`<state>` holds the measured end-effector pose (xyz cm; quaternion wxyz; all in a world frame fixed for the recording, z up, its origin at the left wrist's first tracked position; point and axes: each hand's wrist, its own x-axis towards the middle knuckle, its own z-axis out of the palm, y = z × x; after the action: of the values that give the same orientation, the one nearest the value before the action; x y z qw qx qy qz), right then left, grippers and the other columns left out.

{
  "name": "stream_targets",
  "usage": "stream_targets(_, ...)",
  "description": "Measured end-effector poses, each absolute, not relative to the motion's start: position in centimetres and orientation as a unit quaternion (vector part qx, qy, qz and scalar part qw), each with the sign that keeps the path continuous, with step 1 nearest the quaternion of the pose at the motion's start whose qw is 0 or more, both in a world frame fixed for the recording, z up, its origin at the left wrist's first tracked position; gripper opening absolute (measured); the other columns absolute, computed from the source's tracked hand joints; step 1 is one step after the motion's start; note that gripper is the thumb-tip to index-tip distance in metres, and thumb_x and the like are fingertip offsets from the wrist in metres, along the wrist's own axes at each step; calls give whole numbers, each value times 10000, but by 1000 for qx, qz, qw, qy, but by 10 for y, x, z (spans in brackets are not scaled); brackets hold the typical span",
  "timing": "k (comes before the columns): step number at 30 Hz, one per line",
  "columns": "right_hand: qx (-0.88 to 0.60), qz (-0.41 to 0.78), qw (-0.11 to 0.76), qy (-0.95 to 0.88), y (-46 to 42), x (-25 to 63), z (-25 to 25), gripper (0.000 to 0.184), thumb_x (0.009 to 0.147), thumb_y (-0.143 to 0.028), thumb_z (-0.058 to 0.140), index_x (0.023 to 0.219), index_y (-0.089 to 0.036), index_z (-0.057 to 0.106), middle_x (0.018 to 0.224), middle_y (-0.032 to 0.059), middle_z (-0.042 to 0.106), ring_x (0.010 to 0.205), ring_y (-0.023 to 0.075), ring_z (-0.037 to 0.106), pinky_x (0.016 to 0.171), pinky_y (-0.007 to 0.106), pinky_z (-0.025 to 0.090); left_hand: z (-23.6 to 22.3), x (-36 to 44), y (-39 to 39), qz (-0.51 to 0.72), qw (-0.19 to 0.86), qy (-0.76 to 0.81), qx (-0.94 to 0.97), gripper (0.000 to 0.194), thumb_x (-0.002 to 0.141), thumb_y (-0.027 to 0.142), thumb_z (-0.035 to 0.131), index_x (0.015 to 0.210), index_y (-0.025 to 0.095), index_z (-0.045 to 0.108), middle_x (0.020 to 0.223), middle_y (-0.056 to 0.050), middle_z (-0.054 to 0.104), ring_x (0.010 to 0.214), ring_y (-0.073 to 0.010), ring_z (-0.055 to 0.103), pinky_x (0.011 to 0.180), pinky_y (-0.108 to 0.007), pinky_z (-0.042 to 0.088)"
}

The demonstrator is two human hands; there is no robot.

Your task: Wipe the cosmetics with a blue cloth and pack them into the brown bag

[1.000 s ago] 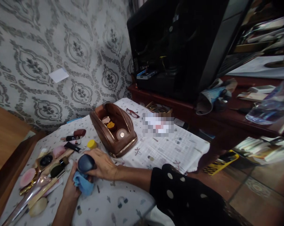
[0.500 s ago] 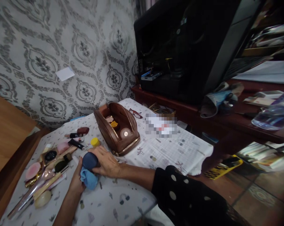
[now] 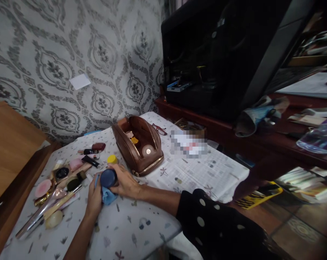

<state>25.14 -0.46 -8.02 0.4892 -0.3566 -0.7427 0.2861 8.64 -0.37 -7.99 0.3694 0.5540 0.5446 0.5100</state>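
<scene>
My right hand point(image 3: 127, 183) is closed around a small round jar with a dark blue top point(image 3: 108, 178). On the jar's other side my left hand point(image 3: 94, 198) is closed on a light blue cloth point(image 3: 108, 196), which is bunched against the jar's side. Part of the left fingers is hidden behind the jar and cloth. Just beyond the hands stands a yellow-capped container point(image 3: 112, 159). An unzipped brown leather bag point(image 3: 129, 153) sits behind it, with a few small items inside.
Makeup items lie in a heap on the left, among them a pink compact point(image 3: 43, 188) and a long metallic tube point(image 3: 35, 217). Red-framed glasses point(image 3: 160, 130) rest behind the bag on the patterned tablecloth point(image 3: 142, 231). A television point(image 3: 220, 54) stands at the right.
The view has shifted slightly, so most things sit a little further right. Both hands still hold the jar and cloth, and the cloth now lies more tucked beneath the jar.
</scene>
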Motion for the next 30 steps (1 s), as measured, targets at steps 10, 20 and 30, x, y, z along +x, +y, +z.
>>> stream_targets(10,-431,278,429,-743,8,252,-85,531,636,-245,801,1119,-142,604,1079,99,616,1052,273,578,944,419,470,-71,82,-8,424,219,465,746,469,882,482,588,1256,201,619,1242,-95,621,1211,-265,551,1083,-415,402)
stream_targets(20,-401,305,382,-774,9,257,-87,663,681,-203,740,1303,-143,519,1161,115,615,1100,280,578,963,429,466,-74,76,-5,368,185,454,790,525,878,431,617,1343,201,535,1239,-113,604,1194,-269,564,1053,-442,429)
stream_targets(30,-397,321,382,-770,8,256,-89,600,714,-247,723,1266,-137,517,1168,125,630,1092,270,613,955,396,484,-70,76,-8,360,162,461,795,455,871,429,608,1259,194,570,1172,-106,628,1133,-263,588,1006,-426,458)
